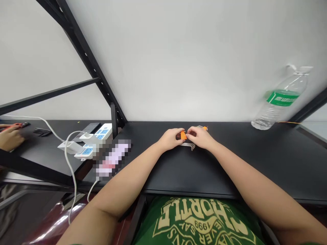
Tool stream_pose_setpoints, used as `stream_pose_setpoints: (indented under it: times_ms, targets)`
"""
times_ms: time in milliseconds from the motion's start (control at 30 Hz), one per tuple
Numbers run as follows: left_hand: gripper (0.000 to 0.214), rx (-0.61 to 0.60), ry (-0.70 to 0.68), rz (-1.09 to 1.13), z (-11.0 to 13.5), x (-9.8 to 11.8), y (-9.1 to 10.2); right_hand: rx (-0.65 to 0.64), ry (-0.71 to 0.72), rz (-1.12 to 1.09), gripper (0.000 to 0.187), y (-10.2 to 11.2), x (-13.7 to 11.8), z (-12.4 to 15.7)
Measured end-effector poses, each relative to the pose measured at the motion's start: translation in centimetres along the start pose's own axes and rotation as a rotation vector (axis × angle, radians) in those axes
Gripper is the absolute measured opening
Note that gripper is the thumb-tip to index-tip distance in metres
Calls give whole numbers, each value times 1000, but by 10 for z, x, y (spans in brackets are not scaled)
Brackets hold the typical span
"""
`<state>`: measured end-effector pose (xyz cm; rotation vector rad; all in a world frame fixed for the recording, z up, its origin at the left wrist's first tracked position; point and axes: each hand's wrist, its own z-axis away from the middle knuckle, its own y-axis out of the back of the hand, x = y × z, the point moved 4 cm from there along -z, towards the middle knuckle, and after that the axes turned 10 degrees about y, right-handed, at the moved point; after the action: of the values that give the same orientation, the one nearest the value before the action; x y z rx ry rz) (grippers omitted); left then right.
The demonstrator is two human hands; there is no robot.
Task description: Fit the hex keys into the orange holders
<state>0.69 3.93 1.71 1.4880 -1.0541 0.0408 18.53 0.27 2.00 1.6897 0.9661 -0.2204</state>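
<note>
Currently, my forearms are reaching over the black table [268, 163], and both hands are working together toward its far side, near the pale wall [178, 61]. My left hand [169, 139] is gripping an orange piece [183, 135], forefinger curving above and thumb below, so the gap is only as wide as the piece. My right hand [200, 137] is sitting just beside it, thumb and forefinger drawn narrow at the piece's right edge; whether they are pinching anything, I cannot tell. The orange piece is lying between my two hands. Bent metal rods [188, 145] are showing just below it, their hooked ends turning toward me. Behind my right hand, a second bit of orange [205, 128] is peeking out, with thin rods alongside.

Well off to the right, a clear bottle [283, 98] with a green label is standing near the wall. To my left, a pixelated pale object [114, 158] is lying by the table's edge, a white cable running from its near end. Just beyond, a white power strip [103, 131] is carrying plugs next to the black frame [84, 54]. Farther left, a co-worker's hand [11, 137] is resting at a red-handled tool [15, 125].
</note>
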Motion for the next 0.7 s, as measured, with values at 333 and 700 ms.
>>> stream_pose_setpoints:
  times_ms: [333, 700]
  targets:
    - [46, 12, -30, 7, 2, 8, -1, 182, 50, 27, 8, -4, -1, -3]
    - [44, -10, -53, -14, 3, 8, 0, 150, -181, -363, 6, -16, 10, -4]
